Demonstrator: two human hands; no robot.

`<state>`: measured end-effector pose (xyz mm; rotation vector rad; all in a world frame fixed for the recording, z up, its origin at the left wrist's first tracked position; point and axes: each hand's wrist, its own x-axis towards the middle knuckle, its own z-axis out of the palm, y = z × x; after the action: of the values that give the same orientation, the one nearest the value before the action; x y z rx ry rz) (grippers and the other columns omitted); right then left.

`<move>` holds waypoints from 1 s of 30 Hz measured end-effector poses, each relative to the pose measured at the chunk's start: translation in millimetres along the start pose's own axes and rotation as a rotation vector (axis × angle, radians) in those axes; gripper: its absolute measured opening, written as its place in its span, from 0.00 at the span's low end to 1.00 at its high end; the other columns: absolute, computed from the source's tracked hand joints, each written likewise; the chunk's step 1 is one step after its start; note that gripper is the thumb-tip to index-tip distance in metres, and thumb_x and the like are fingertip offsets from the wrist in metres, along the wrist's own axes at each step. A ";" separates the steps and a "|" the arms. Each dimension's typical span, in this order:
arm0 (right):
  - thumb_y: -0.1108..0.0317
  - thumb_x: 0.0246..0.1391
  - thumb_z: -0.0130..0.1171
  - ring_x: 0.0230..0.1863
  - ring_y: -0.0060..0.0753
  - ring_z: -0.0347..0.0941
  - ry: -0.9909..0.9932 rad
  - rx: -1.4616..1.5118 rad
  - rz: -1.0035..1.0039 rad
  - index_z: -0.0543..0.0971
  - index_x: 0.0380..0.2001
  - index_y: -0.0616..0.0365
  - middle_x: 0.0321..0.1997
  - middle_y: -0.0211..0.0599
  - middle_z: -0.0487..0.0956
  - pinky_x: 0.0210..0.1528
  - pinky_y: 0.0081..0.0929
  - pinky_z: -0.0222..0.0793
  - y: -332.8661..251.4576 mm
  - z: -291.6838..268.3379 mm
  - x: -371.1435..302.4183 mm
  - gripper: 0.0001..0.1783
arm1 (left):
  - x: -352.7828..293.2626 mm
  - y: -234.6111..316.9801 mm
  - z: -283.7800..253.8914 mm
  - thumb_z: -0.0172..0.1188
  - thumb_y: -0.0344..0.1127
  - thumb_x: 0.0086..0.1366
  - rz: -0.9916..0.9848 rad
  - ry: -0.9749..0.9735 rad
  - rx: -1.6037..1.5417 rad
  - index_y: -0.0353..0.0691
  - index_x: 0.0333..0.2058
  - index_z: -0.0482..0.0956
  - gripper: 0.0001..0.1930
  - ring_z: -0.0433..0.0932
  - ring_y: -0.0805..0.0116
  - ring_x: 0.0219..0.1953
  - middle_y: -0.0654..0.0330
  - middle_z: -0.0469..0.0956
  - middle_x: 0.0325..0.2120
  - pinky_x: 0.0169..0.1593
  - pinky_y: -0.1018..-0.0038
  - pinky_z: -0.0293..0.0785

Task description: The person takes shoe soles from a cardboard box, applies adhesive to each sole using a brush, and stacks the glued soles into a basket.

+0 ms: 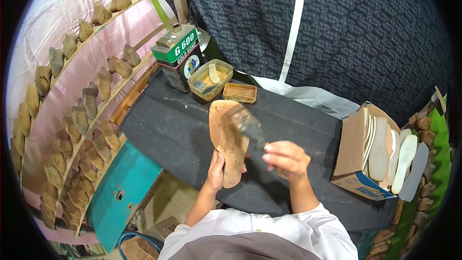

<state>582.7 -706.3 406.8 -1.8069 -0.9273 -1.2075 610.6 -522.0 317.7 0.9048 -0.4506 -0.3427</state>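
My left hand (215,171) holds a tan, sole-shaped insole (222,137) upright over the dark table, its thumb lying on the front face and its other fingers behind. Blotchy brown marks show on the insole's surface. In my right hand (287,159) is a worn brush (250,126), gripped by its handle end. The brush's bristles, smeared by motion, lie over the upper right part of the insole; whether they touch it I cannot tell. Beyond the insole stands a small brown rectangular dish (240,93). Beside it is a plastic tub (226,86) with yellowish residue and a pale scraper-like piece (213,73).
A green and black metal can (174,60) stands at the table's far left corner. On the right, a cardboard box (349,151) holds several insole shapes (404,161). Racks of wooden shoe lasts (90,98) line the left side. A dark patterned cloth (356,33) hangs behind the table (298,115).
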 end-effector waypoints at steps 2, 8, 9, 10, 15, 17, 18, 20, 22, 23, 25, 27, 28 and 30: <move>0.77 0.31 0.63 0.33 0.35 0.77 -0.070 0.009 -0.054 0.80 0.32 0.60 0.36 0.39 0.78 0.32 0.25 0.75 -3.8 -4.1 0.2 0.17 | 3.7 3.9 9.4 0.32 0.52 0.67 0.035 -0.035 0.109 0.38 0.55 0.49 0.27 0.75 0.60 0.30 0.41 0.69 0.43 0.35 0.68 0.74; 0.76 0.31 0.65 0.31 0.36 0.76 0.028 -0.282 0.042 0.80 0.29 0.60 0.33 0.39 0.78 0.30 0.25 0.75 0.5 -18.9 -1.1 0.14 | 3.0 -1.2 12.9 0.33 0.53 0.67 -0.012 -0.043 -0.028 0.37 0.56 0.48 0.28 0.76 0.60 0.30 0.42 0.69 0.42 0.34 0.69 0.74; 0.76 0.31 0.65 0.31 0.36 0.76 0.027 -0.277 0.042 0.80 0.29 0.60 0.33 0.39 0.78 0.30 0.25 0.75 -0.5 -18.5 -1.9 0.14 | 2.4 -0.4 13.2 0.33 0.53 0.67 -0.011 -0.038 -0.027 0.37 0.56 0.48 0.28 0.76 0.60 0.30 0.42 0.69 0.42 0.34 0.69 0.74; 0.76 0.32 0.65 0.31 0.36 0.76 0.052 -0.199 0.005 0.80 0.29 0.60 0.33 0.39 0.78 0.30 0.25 0.75 -4.5 -19.9 -1.9 0.13 | 1.7 1.2 15.1 0.33 0.53 0.67 -0.002 -0.044 -0.013 0.37 0.56 0.48 0.28 0.76 0.60 0.30 0.41 0.69 0.42 0.34 0.69 0.74; 0.77 0.30 0.65 0.31 0.36 0.77 -0.071 -0.037 -0.030 0.80 0.29 0.61 0.34 0.40 0.78 0.31 0.25 0.75 -11.3 -18.5 4.9 0.15 | 0.1 6.2 15.3 0.33 0.53 0.67 0.036 -0.062 0.047 0.37 0.56 0.49 0.28 0.76 0.61 0.30 0.41 0.69 0.42 0.34 0.69 0.74; 0.78 0.27 0.64 0.31 0.36 0.77 -0.008 -0.147 0.000 0.80 0.29 0.61 0.34 0.40 0.78 0.30 0.25 0.75 -5.8 -17.9 3.9 0.17 | -0.8 4.0 12.7 0.33 0.53 0.67 0.017 -0.048 -0.015 0.37 0.56 0.50 0.28 0.76 0.61 0.30 0.41 0.69 0.42 0.34 0.69 0.75; 0.79 0.28 0.64 0.30 0.36 0.76 0.003 -0.204 0.029 0.80 0.30 0.61 0.34 0.40 0.78 0.30 0.25 0.75 -5.6 -20.1 4.3 0.17 | -1.1 4.3 12.6 0.33 0.53 0.67 0.018 -0.047 -0.013 0.37 0.56 0.50 0.28 0.76 0.61 0.30 0.41 0.69 0.42 0.34 0.69 0.75; 0.79 0.28 0.65 0.31 0.36 0.76 0.050 -0.184 0.008 0.80 0.30 0.60 0.34 0.39 0.78 0.30 0.24 0.75 -5.0 -22.6 2.1 0.17 | -1.5 4.2 13.7 0.33 0.53 0.67 0.026 -0.041 0.003 0.37 0.56 0.49 0.28 0.76 0.61 0.30 0.41 0.69 0.42 0.34 0.69 0.75; 0.79 0.28 0.65 0.31 0.35 0.76 0.040 -0.036 -0.027 0.80 0.29 0.60 0.34 0.39 0.78 0.31 0.23 0.75 -9.0 -24.1 1.8 0.16 | -2.1 4.0 15.4 0.33 0.53 0.67 0.026 -0.036 0.002 0.37 0.56 0.49 0.28 0.76 0.60 0.30 0.41 0.69 0.42 0.34 0.69 0.75; 0.79 0.28 0.65 0.31 0.35 0.76 0.008 0.050 -0.044 0.80 0.29 0.60 0.34 0.39 0.78 0.31 0.23 0.75 -11.6 -24.0 2.9 0.16 | -2.4 4.0 16.7 0.33 0.53 0.67 0.026 -0.032 0.002 0.37 0.56 0.49 0.28 0.76 0.60 0.30 0.41 0.69 0.43 0.34 0.69 0.75; 0.79 0.29 0.64 0.32 0.35 0.76 -0.026 0.074 -0.045 0.80 0.29 0.61 0.35 0.38 0.78 0.32 0.23 0.75 -12.7 -22.7 3.7 0.16 | -3.3 5.7 19.1 0.34 0.53 0.67 0.018 -0.023 0.025 0.37 0.56 0.49 0.28 0.76 0.60 0.30 0.41 0.69 0.43 0.34 0.69 0.75; 0.78 0.28 0.64 0.33 0.35 0.76 -0.097 -0.031 0.004 0.80 0.30 0.61 0.35 0.38 0.78 0.33 0.24 0.75 -9.8 -23.5 3.7 0.16 | -3.9 5.4 19.0 0.34 0.53 0.67 0.009 -0.015 0.049 0.37 0.56 0.48 0.28 0.76 0.60 0.30 0.41 0.69 0.43 0.33 0.69 0.75; 0.79 0.26 0.65 0.34 0.35 0.76 -0.050 -0.072 0.029 0.80 0.30 0.60 0.35 0.38 0.78 0.33 0.24 0.74 -7.9 -22.4 3.6 0.18 | -3.1 3.3 17.8 0.34 0.53 0.67 0.014 -0.024 0.023 0.37 0.56 0.48 0.28 0.76 0.60 0.30 0.41 0.69 0.43 0.33 0.69 0.75; 0.80 0.26 0.65 0.32 0.36 0.76 -0.015 -0.110 0.035 0.80 0.30 0.60 0.35 0.38 0.78 0.32 0.24 0.75 -3.8 -24.8 2.3 0.18 | -2.6 2.9 17.9 0.34 0.53 0.67 0.020 -0.035 -0.002 0.38 0.56 0.49 0.28 0.76 0.60 0.30 0.41 0.69 0.42 0.33 0.69 0.75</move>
<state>570.3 -726.1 416.3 -1.9138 -0.8483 -1.2455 599.5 -531.2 329.1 0.8926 -0.4907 -0.3409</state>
